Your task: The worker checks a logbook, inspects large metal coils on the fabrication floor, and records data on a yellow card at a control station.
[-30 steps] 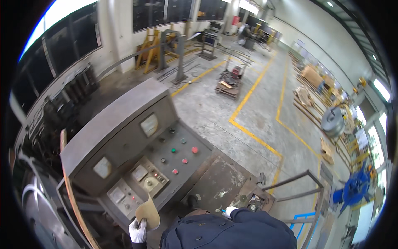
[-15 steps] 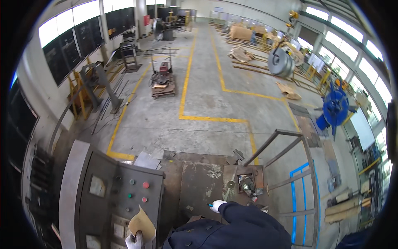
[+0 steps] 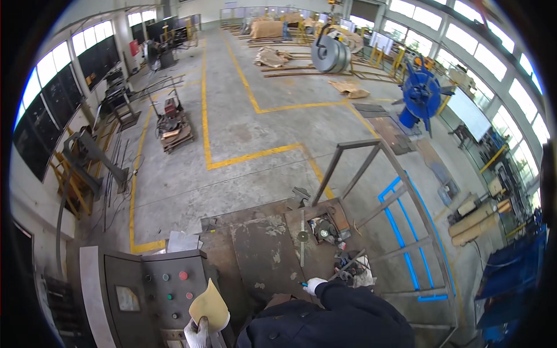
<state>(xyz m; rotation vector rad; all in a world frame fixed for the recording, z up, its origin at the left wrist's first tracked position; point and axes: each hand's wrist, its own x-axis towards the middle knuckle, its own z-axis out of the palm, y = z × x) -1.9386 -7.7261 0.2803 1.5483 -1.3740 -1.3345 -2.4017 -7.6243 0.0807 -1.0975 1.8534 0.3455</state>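
Note:
At the lower left, my left hand (image 3: 196, 333), in a white glove with dark fingertips, is closed on the lower edge of a curled tan sheet (image 3: 210, 307). The sheet stands in front of a grey control cabinet (image 3: 197, 264) with red, green and dark buttons. My right hand (image 3: 315, 285), also white-gloved, holds a slim blue pen (image 3: 303, 284), its tip pointing left. It sits in front of my dark jacket, over the worn brown steel plate (image 3: 261, 243). The pen's far end is hidden in the glove.
A box (image 3: 343, 210) with a round tool lies on the steel top, near a flat bar (image 3: 302, 255). Dark tools on a white cloth (image 3: 364, 272) lie at its right. Metal railing (image 3: 332, 174) stands beyond, with blue frames (image 3: 400, 243). A blue reel (image 3: 422, 93) is farther off.
My view has turned to the right, so the hall and cabinet have shifted left in the picture. Both hands keep hold of the sheet and the pen.

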